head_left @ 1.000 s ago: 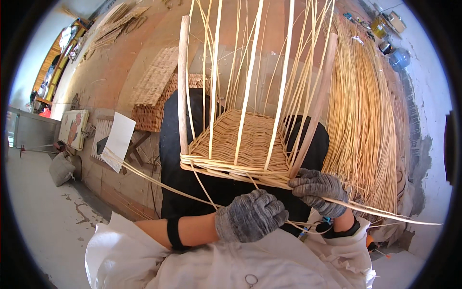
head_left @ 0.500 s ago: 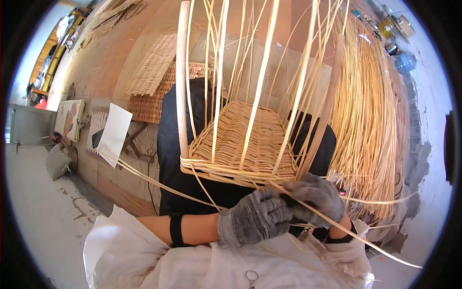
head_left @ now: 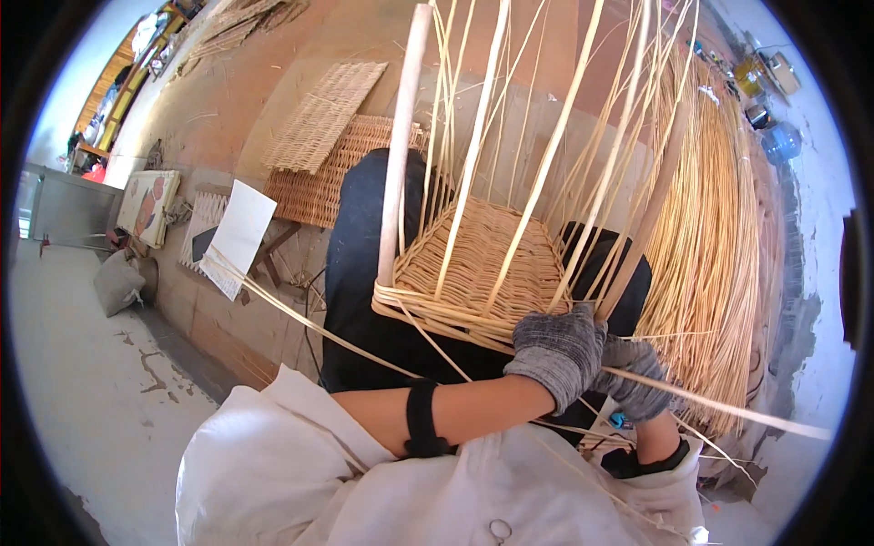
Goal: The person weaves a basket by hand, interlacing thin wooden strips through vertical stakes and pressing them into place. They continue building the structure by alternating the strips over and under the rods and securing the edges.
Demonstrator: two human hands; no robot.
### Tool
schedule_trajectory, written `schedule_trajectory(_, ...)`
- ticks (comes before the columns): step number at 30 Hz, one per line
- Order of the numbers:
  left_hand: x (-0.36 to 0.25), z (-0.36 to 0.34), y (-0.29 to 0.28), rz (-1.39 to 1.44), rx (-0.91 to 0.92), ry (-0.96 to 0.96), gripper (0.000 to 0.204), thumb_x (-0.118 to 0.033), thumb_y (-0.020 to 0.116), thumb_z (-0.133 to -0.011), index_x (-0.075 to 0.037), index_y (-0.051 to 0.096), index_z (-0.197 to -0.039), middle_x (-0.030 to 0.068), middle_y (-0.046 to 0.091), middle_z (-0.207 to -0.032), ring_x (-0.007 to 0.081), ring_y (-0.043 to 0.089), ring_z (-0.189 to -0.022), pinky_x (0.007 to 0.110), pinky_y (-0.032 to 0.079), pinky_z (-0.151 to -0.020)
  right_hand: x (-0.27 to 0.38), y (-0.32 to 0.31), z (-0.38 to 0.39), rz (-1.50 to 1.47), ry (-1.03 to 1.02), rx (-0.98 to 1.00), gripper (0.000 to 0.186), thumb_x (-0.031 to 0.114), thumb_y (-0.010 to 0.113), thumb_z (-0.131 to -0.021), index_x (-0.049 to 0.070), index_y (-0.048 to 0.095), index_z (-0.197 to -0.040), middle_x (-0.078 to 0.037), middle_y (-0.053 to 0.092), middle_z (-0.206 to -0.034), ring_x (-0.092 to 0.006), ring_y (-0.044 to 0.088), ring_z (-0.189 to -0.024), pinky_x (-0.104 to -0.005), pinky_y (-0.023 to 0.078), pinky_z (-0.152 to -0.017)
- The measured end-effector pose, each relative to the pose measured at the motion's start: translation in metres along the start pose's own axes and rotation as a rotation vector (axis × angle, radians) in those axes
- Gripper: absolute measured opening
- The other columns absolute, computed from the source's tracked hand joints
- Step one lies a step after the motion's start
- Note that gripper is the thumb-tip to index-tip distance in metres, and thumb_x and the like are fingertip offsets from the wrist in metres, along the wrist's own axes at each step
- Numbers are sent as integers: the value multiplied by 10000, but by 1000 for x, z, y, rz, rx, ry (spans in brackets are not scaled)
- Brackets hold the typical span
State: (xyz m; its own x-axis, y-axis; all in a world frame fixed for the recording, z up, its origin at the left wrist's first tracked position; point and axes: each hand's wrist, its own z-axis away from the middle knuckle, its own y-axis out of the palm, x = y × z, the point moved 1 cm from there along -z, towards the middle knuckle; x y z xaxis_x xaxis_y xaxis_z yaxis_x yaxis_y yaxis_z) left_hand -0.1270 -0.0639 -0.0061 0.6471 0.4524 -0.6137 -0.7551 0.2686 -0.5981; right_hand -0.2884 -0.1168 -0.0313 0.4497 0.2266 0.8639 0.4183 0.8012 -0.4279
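A half-woven wicker basket (head_left: 487,255) rests on my lap, with upright rods rising from its woven base. Two thick wooden posts stand at its front corners, a left post (head_left: 405,146) and a right post (head_left: 648,209). My left hand (head_left: 557,353), in a grey knit glove, is closed on the basket's front edge by the right corner. Just right of it, my gloved right hand (head_left: 637,378) is closed around a long pale willow rod (head_left: 728,403) that runs out to the right. The left hand hides part of the right hand's fingers and the corner weave.
A big pile of loose willow rods (head_left: 706,264) lies at the right. Woven panels (head_left: 314,182) lean beyond my left knee, near a white sheet (head_left: 241,237). Several loose rods (head_left: 309,323) cross at the left. A water jug (head_left: 780,143) stands at the far right.
My left hand has moved right and up along the front edge to the corner. The right hand has shifted slightly right. The basket sits farther right in view, and the rod has swung upward.
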Motion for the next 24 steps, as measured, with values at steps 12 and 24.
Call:
schedule_trajectory(12,8,-17,36,172,-328,60,499,-563,440,-857,-100,624,-890,160,654,-707,350,642,-690,468,467,-707,2,-6,27,40,361,-387,234,154,608,-824,-16,673,-971,-165,669,-848,-188,631,-797,-329,491,-702)
schedule_trajectory(24,104,135,-79,-271,-707,646,244,-267,488,-854,-217,607,-1061,27,580,-779,227,569,-555,379,389,-444,-68,83,-37,242,-225,-624,257,188,458,-926,7,537,-1090,-133,609,-883,-286,589,-778,-392,492,-711)
